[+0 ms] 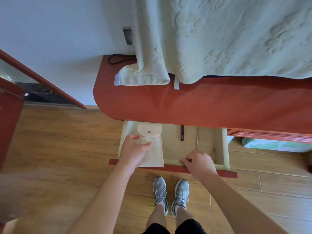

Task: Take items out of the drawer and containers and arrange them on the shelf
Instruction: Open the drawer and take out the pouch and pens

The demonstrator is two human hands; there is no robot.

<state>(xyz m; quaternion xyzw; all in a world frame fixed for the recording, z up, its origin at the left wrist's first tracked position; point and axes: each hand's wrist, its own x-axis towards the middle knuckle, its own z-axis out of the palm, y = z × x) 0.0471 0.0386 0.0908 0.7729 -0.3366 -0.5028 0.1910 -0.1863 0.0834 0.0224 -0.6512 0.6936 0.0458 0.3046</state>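
Note:
A pale wooden drawer [224, 149] stands pulled out from under the red-brown desk top [185, 102]. In its left part lies a cream cloth pouch [156, 154] with a snap-button flap. My left hand [134, 149] lies on the pouch, thumb and fingers curling around its left side. My right hand [199, 162] grips the drawer's front edge [228, 173] with curled fingers. Further back in the drawer lie a thin dark stick [182, 135] and a thin metal rod [197, 137].
A pale green towel [228, 36] drapes over something standing on the desk, with a folded end [141, 76] on the top. A black cord [118, 59] lies by the wall. A glass-fronted red cabinet [30, 85] stands at the left. My feet [170, 195] stand on wooden floor.

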